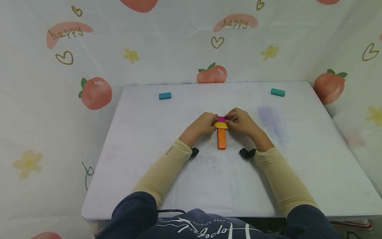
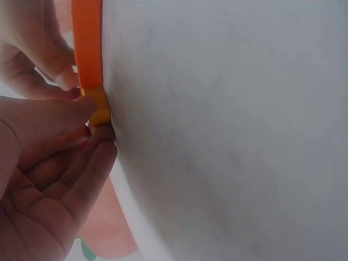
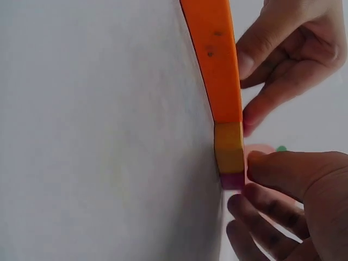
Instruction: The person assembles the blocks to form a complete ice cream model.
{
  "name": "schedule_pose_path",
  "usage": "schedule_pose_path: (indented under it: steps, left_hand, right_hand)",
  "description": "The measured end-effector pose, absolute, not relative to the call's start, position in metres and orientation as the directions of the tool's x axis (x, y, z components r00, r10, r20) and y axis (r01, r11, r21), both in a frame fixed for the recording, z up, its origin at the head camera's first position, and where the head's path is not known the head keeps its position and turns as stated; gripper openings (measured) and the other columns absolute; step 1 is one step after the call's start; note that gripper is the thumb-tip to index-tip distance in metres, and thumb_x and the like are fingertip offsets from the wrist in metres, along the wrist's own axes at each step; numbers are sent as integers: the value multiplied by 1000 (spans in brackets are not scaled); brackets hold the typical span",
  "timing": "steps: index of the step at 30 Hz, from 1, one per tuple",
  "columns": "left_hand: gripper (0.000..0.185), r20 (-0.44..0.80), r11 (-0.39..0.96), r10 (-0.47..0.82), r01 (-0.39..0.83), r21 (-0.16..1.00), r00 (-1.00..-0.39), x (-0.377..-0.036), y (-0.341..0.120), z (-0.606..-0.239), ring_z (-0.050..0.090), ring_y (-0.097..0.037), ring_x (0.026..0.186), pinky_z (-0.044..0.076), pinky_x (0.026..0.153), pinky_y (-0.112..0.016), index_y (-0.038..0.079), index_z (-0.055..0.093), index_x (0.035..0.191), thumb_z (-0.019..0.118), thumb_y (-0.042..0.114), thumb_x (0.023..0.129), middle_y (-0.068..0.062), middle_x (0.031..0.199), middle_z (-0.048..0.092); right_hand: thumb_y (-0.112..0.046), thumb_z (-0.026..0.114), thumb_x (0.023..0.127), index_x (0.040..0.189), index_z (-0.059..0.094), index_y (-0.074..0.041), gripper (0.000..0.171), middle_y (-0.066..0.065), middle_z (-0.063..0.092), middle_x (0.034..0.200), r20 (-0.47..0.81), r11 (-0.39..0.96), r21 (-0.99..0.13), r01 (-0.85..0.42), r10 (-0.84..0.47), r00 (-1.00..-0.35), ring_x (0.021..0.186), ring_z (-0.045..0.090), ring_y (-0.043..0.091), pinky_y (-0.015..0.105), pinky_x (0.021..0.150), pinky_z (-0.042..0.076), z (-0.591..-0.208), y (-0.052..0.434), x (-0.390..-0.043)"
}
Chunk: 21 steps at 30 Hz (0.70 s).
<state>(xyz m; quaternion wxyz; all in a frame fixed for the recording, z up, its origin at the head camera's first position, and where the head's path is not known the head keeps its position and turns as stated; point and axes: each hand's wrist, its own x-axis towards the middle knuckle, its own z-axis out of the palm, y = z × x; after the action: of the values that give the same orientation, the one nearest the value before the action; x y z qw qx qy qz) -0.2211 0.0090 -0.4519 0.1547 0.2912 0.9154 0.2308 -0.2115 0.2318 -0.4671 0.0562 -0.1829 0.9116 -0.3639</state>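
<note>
Left hand [image 1: 203, 124] and right hand [image 1: 241, 121] meet at mid-table [image 1: 167, 172], fingertips curled in from either side onto a short row of blocks lying between them. Left fingers [image 2: 81, 117] pinch the end of the yellow block [image 1: 221, 125], thumb and forefinger closing on it where it abuts the orange block [image 1: 221, 138]. Right fingers [image 3: 272, 168] press against the magenta block [image 1: 221, 119], which lies flat just beyond the yellow one and touches it; whether they grip it or only steady it cannot be told. Yellow and magenta blocks lie crosswise, side by side; the orange block runs lengthwise from the yellow one back toward the person, between the two wrists, forming a T. In the right wrist view the three blocks sit end to end on the white surface, orange [image 3: 215, 60], yellow [image 3: 228, 147], magenta [image 3: 232, 180]. Beyond the left hand, well apart, lies a blue block [image 1: 164, 96]; beyond the right hand, equally far, a teal block [image 1: 277, 92]. Beige sleeves [image 1: 167, 166] cover both forearms. Peach-printed cloth [image 1: 95, 93] backs the table.
</note>
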Motion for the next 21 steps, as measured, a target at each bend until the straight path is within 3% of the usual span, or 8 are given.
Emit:
schedule_pose_path:
  steps: [7,14,17,21]
  left_hand:
    - [40,-172,722,598,432,540,-783,-223,9,-449,61,-21,112,53,96,-28,-3,66,140,69,10,102,-16,155,59]
    - [39,-175,716,604,433,548,-778,-225,8,-451,62,-23,119,52,97,-28,-3,68,138,68,6,100,-16,155,59]
    - [30,-161,705,625,464,537,-764,-225,8,-454,63,-24,114,51,94,-28,-4,73,127,65,4,100,-17,144,67]
    - [20,-163,710,621,463,530,-766,-225,6,-455,59,-21,94,49,85,-26,-1,75,116,64,3,100,-12,114,73]
  right_hand:
    - [-9,65,103,119,75,6,24,24,68,121,72,701,-680,-212,-224,-972,114,65,40,58,101,56,-463,263,-233]
    - [-11,56,105,123,70,11,31,33,63,129,68,775,-628,-70,-34,-997,121,60,50,60,100,50,-452,325,-260]
    - [-12,54,106,122,68,14,34,37,60,129,69,825,-564,-38,2,-998,120,58,52,64,100,49,-446,352,-267]
    - [-13,50,105,131,62,15,40,39,54,132,32,859,-511,34,59,-998,121,52,54,68,104,44,-440,378,-274]
